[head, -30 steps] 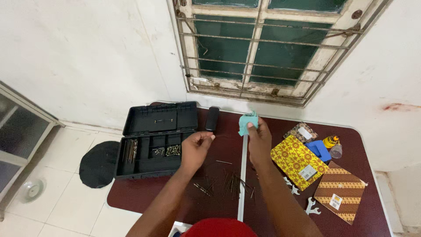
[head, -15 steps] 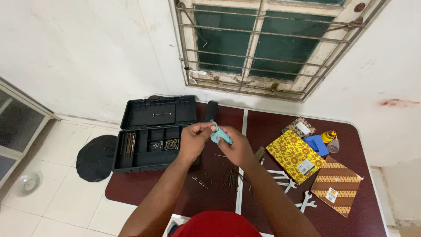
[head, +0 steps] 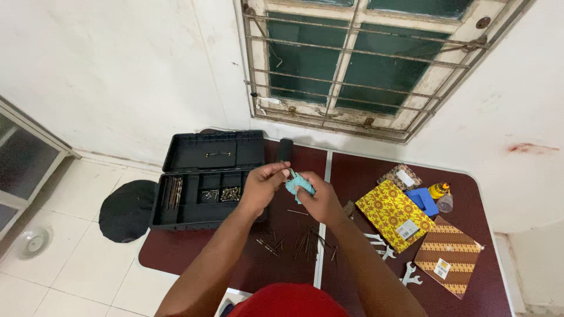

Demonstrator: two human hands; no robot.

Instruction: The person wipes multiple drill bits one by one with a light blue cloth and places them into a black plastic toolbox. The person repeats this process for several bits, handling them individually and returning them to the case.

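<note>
Right hand (head: 317,199) has left the table's centre strip, carrying the teal cloth (head: 298,184) near and leftward to meet the left hand (head: 261,186). Both hands now pinch a thin nail (head: 291,173) together, cloth wrapped around it.

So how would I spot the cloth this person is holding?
Start at the dark red table under the barred window, then go to the open black toolbox on its left side. Just right of it, the two hands meet; the right hand grips a small teal cloth, the only soft, blue-green thing there.
</note>
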